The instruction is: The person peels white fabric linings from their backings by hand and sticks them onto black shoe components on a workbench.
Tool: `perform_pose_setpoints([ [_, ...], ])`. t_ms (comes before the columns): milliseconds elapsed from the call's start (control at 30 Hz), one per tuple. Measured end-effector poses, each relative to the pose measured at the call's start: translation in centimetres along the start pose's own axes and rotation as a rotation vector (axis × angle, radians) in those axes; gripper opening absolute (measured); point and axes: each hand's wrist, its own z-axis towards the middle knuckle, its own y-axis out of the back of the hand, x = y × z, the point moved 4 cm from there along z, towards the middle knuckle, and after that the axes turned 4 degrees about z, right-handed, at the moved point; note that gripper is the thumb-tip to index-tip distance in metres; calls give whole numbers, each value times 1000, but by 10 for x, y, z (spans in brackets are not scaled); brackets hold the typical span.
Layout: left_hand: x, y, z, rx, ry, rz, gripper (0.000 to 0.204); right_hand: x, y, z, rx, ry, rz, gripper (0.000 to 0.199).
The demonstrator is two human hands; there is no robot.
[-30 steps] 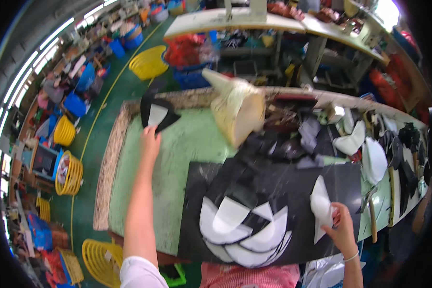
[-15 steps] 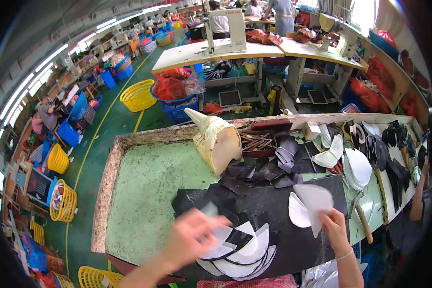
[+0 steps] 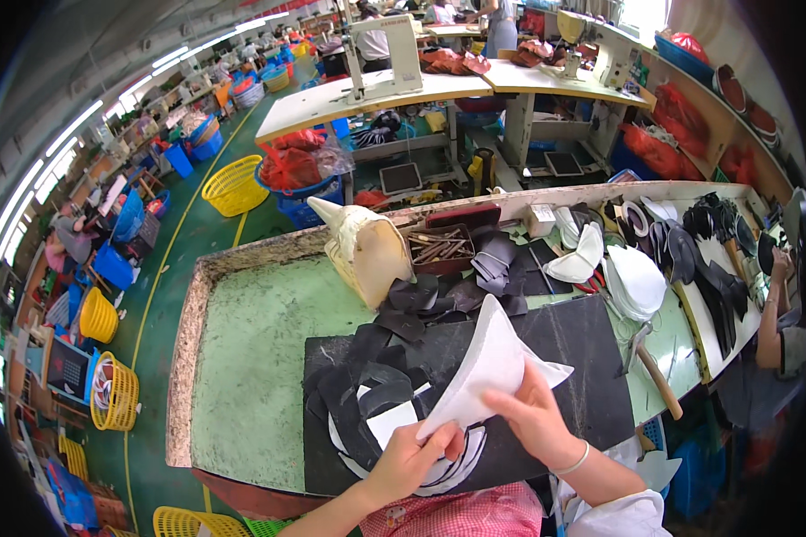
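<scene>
A white piece (image 3: 488, 367) is held above the black mat (image 3: 573, 345), the left hand (image 3: 412, 456) pinching its lower corner and the right hand (image 3: 533, 416) closed on its near edge. Judging by what lies about, the work looks partway along: a fan of white and black pieces (image 3: 376, 412) sits stacked on the mat under the hands, while loose black cut-outs (image 3: 439, 295) and a white stack (image 3: 636, 282) wait farther back, though which are finished is hard to tell. The mat lies on a green table (image 3: 251, 358) with a hammer (image 3: 649, 362), and sewing benches (image 3: 439, 85) and yellow baskets (image 3: 233, 183) fill the green-floored workshop.
</scene>
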Motion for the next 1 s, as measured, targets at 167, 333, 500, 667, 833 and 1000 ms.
perform_pose_setpoints([
  [167, 11, 14, -2, -6, -75, -133, 34, 18, 4, 4, 39, 110, -172, 55],
  [333, -15, 3, -3, -176, -167, 74, 33, 14, -1, -1, 10, 329, -570, 81],
  [500, 0, 15, 0, -118, -107, 99, 34, 30, -17, -19, 163, 685, -1180, 36],
  [667, -1, 5, -6, -89, -249, 141, 31, 22, -27, -13, 273, 532, -985, 22],
  [833, -19, 16, -10, -133, -249, 252, 23, 21, -32, -12, 266, 254, -901, 15],
  [1000, -34, 4, -20, -216, -431, 715, 12, 24, -34, -15, 311, 303, -992, 13],
])
